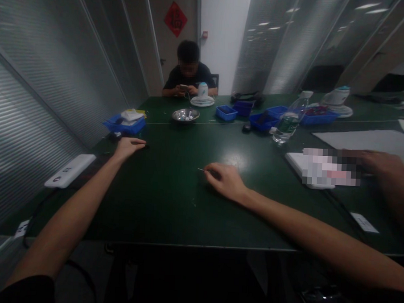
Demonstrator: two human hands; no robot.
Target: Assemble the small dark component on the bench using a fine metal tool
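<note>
My right hand hovers at or just above the middle of the dark green table. Its thumb and fingertips pinch a thin, pale, needle-like piece that sticks out to the left. Farther left, my left hand has its thumb and fingers pressed together near the tabletop. Something small and dark shows at those fingertips, too blurred to name. Just beyond that hand stands a blue tray with crumpled white tissue on top.
A metal bowl with small white bits stands ahead. Blue trays, a white fan and a water bottle line the back right. White power strip lies left. Another person's hand is at right; someone sits opposite.
</note>
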